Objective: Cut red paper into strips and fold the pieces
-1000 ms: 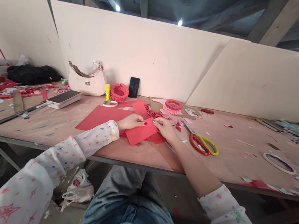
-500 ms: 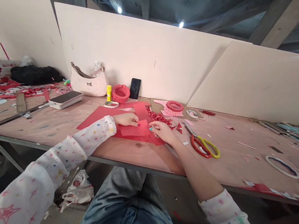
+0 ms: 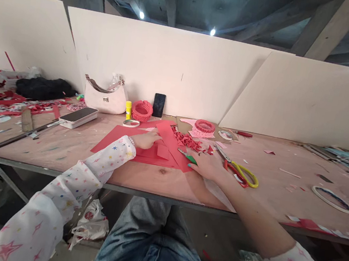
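My left hand (image 3: pixel 147 140) is on the red paper sheets (image 3: pixel 114 135), its fingers curled over a small piece of red paper (image 3: pixel 163 151) that looks folded. Part of that piece is hidden beneath the hand. Between the thumb and fingers of my right hand (image 3: pixel 206 166) is a slim tool with a green handle (image 3: pixel 191 159); its pale pointed end aims left, like a craft knife. Small folded red paper pieces (image 3: pixel 189 141) lie heaped just beyond both hands. Scissors with yellow and red handles (image 3: pixel 245 175) lie right beside my right hand.
Behind the sheets stand a yellow glue stick (image 3: pixel 128 110), a red paper ring (image 3: pixel 142 111), a phone (image 3: pixel 158 105) and a pale handbag (image 3: pixel 106 98). A tape roll (image 3: pixel 131 123) lies near them. Another ring stack (image 3: pixel 204 128) is at the back; paper scraps litter both sides.
My right hand has left the small red paper and moved right and down, with the green-handled tool now showing at it. My left hand has shifted slightly left, and the paper piece looks smaller.
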